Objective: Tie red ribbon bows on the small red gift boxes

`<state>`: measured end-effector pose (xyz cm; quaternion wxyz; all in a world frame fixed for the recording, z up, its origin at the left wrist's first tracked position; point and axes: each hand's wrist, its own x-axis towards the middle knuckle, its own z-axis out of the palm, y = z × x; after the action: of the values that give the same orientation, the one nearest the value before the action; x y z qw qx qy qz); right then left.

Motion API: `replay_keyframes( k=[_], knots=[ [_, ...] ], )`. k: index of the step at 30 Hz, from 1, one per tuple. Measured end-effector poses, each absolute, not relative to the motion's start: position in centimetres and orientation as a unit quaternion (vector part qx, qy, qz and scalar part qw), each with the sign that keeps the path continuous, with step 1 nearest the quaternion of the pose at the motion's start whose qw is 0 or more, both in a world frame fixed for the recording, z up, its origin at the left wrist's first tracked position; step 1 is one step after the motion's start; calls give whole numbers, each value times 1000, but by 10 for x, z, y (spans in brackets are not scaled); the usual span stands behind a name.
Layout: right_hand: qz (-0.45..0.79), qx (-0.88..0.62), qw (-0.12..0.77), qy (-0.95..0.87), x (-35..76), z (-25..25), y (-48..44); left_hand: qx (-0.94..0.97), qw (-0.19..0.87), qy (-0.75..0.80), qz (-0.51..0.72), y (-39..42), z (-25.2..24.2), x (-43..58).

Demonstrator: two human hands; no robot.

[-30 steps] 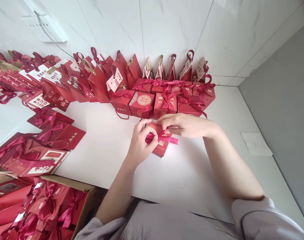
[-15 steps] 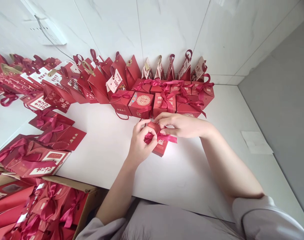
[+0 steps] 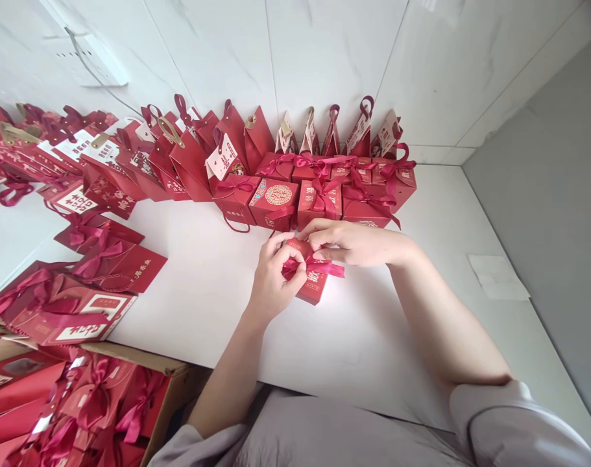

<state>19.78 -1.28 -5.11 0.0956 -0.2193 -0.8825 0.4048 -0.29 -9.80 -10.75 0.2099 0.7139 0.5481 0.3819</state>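
Observation:
A small red gift box (image 3: 314, 290) with gold lettering rests on the white table in front of me. Around it runs a dark pink satin ribbon (image 3: 330, 268), one end of which sticks out to the right. At the ribbon's middle, my left hand (image 3: 277, 271) pinches it between thumb and forefinger. From the right, my right hand (image 3: 341, 242) reaches over the box's far part, its fingers closed on the ribbon near the knot. Both hands partly cover the box, and the knot is mostly hidden.
Beyond my hands stand rows of red gift boxes (image 3: 274, 202) with bows. Red paper bags (image 3: 192, 165) line the tiled wall. At left lie more ribboned bags (image 3: 76, 311), above a cardboard carton (image 3: 171, 370) full of red boxes. A pale paper (image 3: 498, 277) lies right.
Almost nothing differs. Both hands hold nearly the same pose on the ribbon, and the box stays in place.

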Motion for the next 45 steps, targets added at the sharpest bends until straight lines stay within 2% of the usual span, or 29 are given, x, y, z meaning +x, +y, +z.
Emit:
replay_keyframes(
  k=[8,14,18,20,27,30,33,37,41,45],
  knots=[
    [413,-231,100,-876,200,-51,-11,705,216,550,391,-97,-106,-3],
    [434,-221,126,-864,206,-44,-11,681,290,496,453,-97,-108,-23],
    [420,-242,106,-868,209,-43,-12,662,206,527,491,-100,-114,-42],
    [415,-240,92,-873,209,-44,-11,662,195,553,467,-104,-118,-52],
    [401,-293,51,-866,207,-47,-10,675,406,542,293,-114,-130,-74],
    [394,-322,38,-860,203,-48,-13,646,474,541,258,-114,-127,-70],
    [383,-332,26,-862,202,-45,-16,614,504,542,275,-114,-123,-64],
    [389,-291,23,-874,207,-40,-17,588,480,557,337,-113,-119,-61],
    [393,-254,50,-882,211,-36,-17,541,455,577,411,-110,-115,-59],
    [406,-221,88,-882,211,-35,-15,492,489,558,456,-110,-113,-57]
  ],
)
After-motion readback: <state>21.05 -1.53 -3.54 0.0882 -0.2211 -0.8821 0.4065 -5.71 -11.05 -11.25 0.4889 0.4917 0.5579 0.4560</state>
